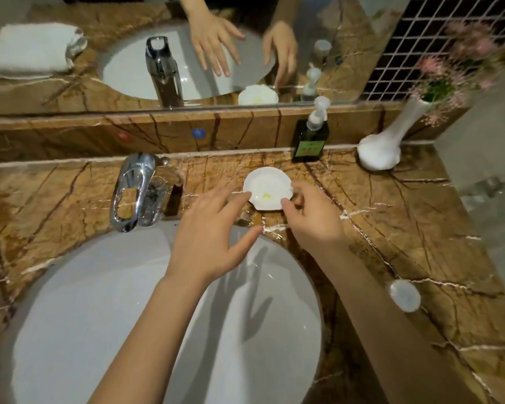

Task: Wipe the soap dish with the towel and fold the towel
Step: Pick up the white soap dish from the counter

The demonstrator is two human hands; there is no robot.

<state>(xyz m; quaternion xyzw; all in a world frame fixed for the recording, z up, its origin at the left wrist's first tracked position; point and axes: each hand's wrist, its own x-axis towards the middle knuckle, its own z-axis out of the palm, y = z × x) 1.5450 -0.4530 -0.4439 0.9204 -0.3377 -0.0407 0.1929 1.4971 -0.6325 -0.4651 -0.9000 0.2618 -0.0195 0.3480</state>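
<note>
Soap dish (pixel 267 188), white and shell-shaped, sits on the marble counter (pixel 405 217) behind the sink (pixel 85 301), just forward of both hands. Right hand (pixel 312 220) is nearer: thumb and forefinger touch the dish's right rim, apparently pinching it, though the grip can't be confirmed. Left hand (pixel 210 237) hovers with fingers spread and empty, fingertips just beside the left rim. Towel (pixel 32 51) shows only in the mirror, folded, so likely off-frame to the person's left.

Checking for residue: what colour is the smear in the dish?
Yellow-green, on the white dish, clearest in the head view.
</note>
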